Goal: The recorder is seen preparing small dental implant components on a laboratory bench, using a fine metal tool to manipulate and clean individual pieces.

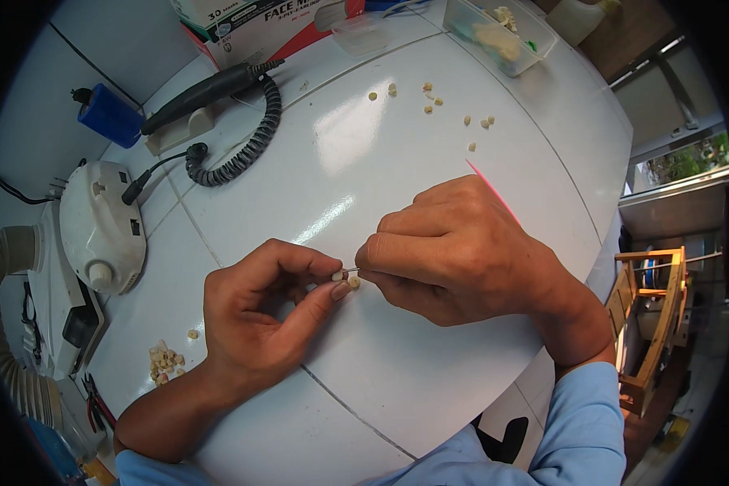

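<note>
My left hand (259, 312) is closed, pinching a small cream tooth-like piece (338, 276) between thumb and forefinger. Close to the thumb tip is a second yellowish piece (354, 283); whether it lies on the table or touches the thumb I cannot tell. My right hand (462, 255) is closed round a thin tool with a pink shaft (494, 192), which sticks out behind the knuckles. Its slim metal end meets the held piece, or nearly so. The grip inside the right fingers is hidden.
On the white table (429, 389), a pile of small pieces (162, 360) lies left, several more (428, 97) at the back. A white control box (101, 227), corded black handpiece (206, 93), ribbed hose (8, 308), mask box (259, 28) and clear tub (494, 49) stand around.
</note>
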Available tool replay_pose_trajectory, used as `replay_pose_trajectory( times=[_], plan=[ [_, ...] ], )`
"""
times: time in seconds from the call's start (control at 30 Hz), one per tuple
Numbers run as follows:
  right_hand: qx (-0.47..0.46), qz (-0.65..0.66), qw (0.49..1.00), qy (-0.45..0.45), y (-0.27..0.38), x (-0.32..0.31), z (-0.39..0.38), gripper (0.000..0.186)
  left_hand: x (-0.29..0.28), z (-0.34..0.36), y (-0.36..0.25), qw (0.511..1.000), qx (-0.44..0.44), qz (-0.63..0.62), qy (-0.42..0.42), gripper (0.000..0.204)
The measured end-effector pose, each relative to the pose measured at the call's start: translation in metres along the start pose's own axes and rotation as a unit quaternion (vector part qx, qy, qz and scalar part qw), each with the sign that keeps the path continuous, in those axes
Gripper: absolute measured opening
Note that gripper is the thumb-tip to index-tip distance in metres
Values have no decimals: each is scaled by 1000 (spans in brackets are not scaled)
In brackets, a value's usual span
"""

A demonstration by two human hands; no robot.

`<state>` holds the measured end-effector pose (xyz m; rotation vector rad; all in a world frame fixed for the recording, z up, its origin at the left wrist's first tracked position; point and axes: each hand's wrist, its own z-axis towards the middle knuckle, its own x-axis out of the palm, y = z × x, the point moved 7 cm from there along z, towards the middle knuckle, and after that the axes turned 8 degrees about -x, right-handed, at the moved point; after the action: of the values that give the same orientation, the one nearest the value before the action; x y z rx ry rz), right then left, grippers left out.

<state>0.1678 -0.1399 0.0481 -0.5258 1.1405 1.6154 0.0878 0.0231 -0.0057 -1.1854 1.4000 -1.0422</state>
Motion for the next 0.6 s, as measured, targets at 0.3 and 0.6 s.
replay_pose_trajectory(
  times=[0.3, 0.6],
  plan=[
    [31, 109, 993, 36, -6, 8, -2, 9, 0, 0, -4, 1000, 27, 15, 8, 19],
    [41, 56, 996, 54, -5, 11, 0, 11, 2, 0, -3, 1000, 16, 11, 17, 17]
  ],
)
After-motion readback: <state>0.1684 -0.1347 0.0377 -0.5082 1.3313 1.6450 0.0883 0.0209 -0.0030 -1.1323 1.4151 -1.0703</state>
